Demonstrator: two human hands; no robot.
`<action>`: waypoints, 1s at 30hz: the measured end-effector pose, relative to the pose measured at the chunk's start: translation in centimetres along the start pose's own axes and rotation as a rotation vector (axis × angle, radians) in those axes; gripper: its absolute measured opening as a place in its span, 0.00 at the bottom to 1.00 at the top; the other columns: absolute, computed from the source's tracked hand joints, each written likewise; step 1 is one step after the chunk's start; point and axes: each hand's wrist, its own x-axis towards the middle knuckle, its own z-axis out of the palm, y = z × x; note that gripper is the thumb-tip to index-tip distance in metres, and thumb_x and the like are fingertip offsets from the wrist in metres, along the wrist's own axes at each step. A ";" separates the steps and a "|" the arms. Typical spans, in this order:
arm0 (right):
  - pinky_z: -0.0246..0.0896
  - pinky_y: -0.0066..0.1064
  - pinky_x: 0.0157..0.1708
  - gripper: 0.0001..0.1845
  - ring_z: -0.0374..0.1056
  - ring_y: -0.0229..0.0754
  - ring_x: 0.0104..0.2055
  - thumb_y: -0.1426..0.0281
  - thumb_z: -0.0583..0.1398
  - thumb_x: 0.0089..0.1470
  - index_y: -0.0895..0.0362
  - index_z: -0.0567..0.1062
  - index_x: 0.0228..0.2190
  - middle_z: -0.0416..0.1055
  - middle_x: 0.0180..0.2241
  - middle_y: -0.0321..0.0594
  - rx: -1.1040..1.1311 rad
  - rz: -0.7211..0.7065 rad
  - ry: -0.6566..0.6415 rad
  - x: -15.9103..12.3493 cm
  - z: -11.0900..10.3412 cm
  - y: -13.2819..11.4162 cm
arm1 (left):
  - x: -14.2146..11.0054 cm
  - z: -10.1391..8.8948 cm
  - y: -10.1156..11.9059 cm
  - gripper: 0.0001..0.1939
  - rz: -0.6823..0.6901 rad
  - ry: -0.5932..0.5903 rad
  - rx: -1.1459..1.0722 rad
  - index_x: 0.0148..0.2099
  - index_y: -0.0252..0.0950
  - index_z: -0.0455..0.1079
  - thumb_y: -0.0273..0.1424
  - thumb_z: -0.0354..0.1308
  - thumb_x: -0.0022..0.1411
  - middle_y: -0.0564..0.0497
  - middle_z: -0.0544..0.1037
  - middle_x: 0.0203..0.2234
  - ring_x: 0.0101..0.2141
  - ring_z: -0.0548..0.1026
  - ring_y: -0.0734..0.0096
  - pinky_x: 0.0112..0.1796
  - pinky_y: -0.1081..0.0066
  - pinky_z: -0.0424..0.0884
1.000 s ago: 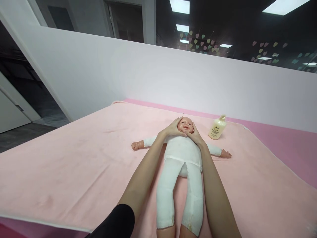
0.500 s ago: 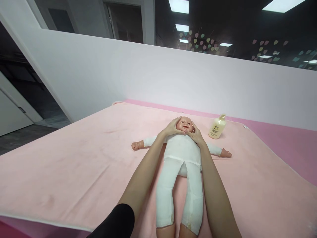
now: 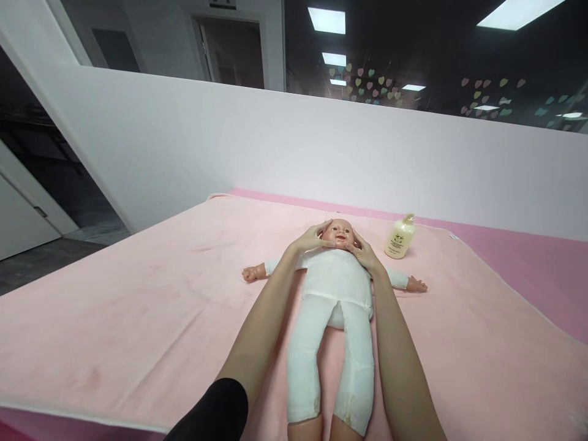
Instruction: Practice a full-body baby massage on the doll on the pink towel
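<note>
A baby doll [image 3: 337, 275] with a white cloth body lies on its back, face up, arms stretched out sideways. My left hand [image 3: 312, 239] cups the side of the doll's head [image 3: 340, 230] on the left of the view, thumb along the jaw and fingers up by the temple. On the other side, my right hand [image 3: 364, 250] holds the head in the same way, its thumb near the chin. Both forearms reach over the doll's outstretched arms. The fingertips behind the head are partly hidden.
A pale yellow pump bottle [image 3: 400, 236] stands to the right of the doll's head. Under everything lies a pink blanket [image 3: 160, 294] on a pink surface. A white wall [image 3: 294, 147] rises behind, with dark glass [image 3: 413, 55] above it.
My thumbs have slid outward from the doll's chin along the jaw, the left one more clearly. The view has tilted up slightly. Doll and bottle keep their places.
</note>
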 end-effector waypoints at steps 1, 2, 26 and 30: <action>0.55 0.39 0.56 0.44 0.58 0.46 0.57 0.58 0.66 0.39 0.52 0.59 0.57 0.58 0.57 0.40 0.019 0.006 -0.001 -0.1 0.0 0.0 | 0.0 0.0 0.0 0.50 -0.008 -0.005 -0.009 0.64 0.37 0.49 0.37 0.67 0.40 0.44 0.54 0.61 0.60 0.53 0.55 0.57 0.61 0.55; 0.56 0.38 0.55 0.43 0.58 0.45 0.57 0.58 0.66 0.39 0.51 0.60 0.56 0.58 0.57 0.39 0.040 0.021 -0.001 -0.2 0.0 -0.1 | 0.0 0.0 0.0 0.50 -0.011 -0.007 -0.012 0.64 0.37 0.48 0.37 0.67 0.40 0.44 0.54 0.61 0.60 0.53 0.55 0.57 0.61 0.55; 0.60 0.38 0.51 0.44 0.63 0.48 0.52 0.59 0.68 0.34 0.57 0.64 0.54 0.61 0.55 0.43 0.035 -0.031 0.144 -0.3 1.1 0.0 | 0.7 1.4 -1.1 0.51 0.032 0.104 0.017 0.64 0.35 0.48 0.43 0.66 0.43 0.42 0.58 0.60 0.58 0.58 0.56 0.57 0.63 0.55; 0.59 0.38 0.52 0.42 0.61 0.48 0.54 0.61 0.67 0.36 0.55 0.64 0.54 0.60 0.56 0.41 0.121 0.004 0.115 0.1 0.9 0.5 | 0.7 1.1 -1.6 0.47 0.054 0.086 -0.015 0.64 0.37 0.49 0.43 0.64 0.45 0.45 0.59 0.59 0.58 0.59 0.57 0.57 0.63 0.56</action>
